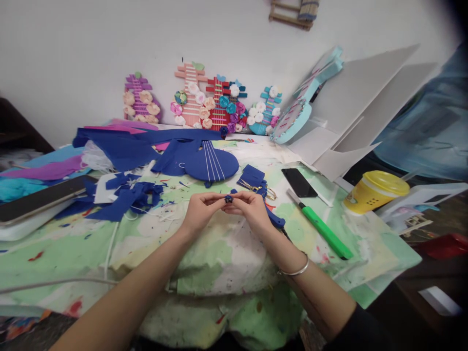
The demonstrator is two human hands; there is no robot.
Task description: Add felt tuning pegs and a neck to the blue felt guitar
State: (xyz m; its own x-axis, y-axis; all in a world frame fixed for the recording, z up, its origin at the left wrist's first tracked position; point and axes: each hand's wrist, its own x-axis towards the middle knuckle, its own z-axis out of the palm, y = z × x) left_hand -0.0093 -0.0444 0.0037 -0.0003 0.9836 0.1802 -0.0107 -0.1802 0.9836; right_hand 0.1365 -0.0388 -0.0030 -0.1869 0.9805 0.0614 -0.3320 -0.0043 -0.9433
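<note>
Just above the front of the table, my left hand [202, 209] and my right hand [252, 208] meet fingertip to fingertip. Both pinch a small dark blue crumpled piece [228, 199], too small to name surely. Beyond them lies a blue oval instrument-shaped piece [197, 163] with white strings across it. Gold-handled scissors [249, 185] rest by a folded blue piece [252, 174], a little past my right hand. Partly hidden behind my right wrist is a blue tool [276, 220] with a dark cord.
Blue scraps [127, 195] lie to the left, near a long dark-topped device [44, 200]. On the right are a green cutter [325, 234], a black phone [299, 183] and a yellow lidded cup [373, 192]. Flower-decorated model instruments [219, 105] lean on the wall. White boards [360, 97] stand right.
</note>
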